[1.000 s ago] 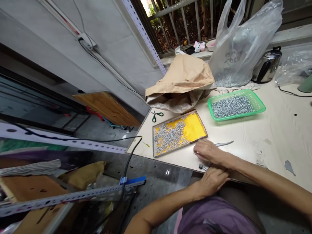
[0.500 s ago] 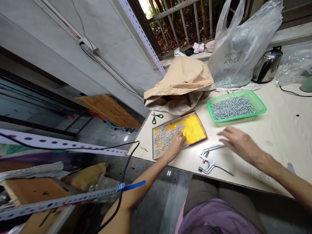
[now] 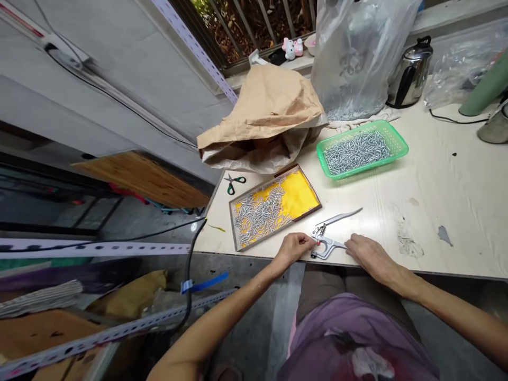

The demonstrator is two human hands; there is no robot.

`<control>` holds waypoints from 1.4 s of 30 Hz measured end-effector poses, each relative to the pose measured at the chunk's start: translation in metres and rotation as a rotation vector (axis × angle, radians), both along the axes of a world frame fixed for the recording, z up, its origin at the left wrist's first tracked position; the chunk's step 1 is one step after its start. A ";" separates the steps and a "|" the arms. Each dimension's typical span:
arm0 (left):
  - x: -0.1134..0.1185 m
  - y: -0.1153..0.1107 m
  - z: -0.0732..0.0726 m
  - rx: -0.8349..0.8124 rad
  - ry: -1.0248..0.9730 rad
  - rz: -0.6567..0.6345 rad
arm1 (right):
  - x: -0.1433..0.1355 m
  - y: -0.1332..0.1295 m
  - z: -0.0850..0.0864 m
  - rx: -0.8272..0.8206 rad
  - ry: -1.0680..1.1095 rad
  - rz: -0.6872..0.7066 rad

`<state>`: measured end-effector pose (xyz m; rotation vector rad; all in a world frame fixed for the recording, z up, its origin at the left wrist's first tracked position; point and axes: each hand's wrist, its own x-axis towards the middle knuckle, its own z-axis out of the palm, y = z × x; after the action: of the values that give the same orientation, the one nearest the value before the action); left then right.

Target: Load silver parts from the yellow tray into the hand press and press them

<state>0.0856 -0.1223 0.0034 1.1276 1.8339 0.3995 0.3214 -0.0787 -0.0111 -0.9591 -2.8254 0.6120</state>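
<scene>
Silver snap pliers [image 3: 328,248] with a spring lie on the table near its front edge, their handles spread apart. My right hand [image 3: 367,256] has its fingers closed around the end of the lower handle. Close by the jaws, my left hand [image 3: 294,247] is pinched; whatever sits between the fingertips is too small to make out. Beyond it lies a shallow tray [image 3: 273,235] lined in yellow, with many small metal pins [image 3: 257,214] heaped over its left and middle. A green basket [image 3: 400,153] farther back holds more metal pieces of the same sort.
Scissors [image 3: 234,182] lie left of the tray. Behind it slumps an open brown paper bag [image 3: 273,106], with a clear plastic bag [image 3: 353,69] and a steel kettle [image 3: 410,74] farther right. A black cable [image 3: 190,264] hangs by the table's left edge.
My left hand has left the pins in the tray and come to the pliers' jaws. My right hand has come down onto the lower handle. The camera view has shifted.
</scene>
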 end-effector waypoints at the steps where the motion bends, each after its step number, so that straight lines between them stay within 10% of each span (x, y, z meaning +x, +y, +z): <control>1: 0.002 -0.001 -0.001 -0.006 0.015 -0.004 | -0.001 -0.001 0.000 0.005 -0.010 -0.003; 31: -0.001 -0.004 -0.004 -0.198 0.075 -0.182 | -0.009 0.040 0.004 0.166 -0.098 0.015; 36: 0.008 -0.013 0.001 0.146 0.373 -0.303 | -0.009 0.026 0.011 0.176 -0.086 0.027; 42: 0.035 0.011 -0.005 0.597 0.462 -0.772 | -0.006 0.018 0.012 0.162 -0.092 0.009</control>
<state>0.1201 -0.1110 -0.0019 2.3789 1.5011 0.2325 0.3149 -0.0605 0.0004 -0.9693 -2.9062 0.3405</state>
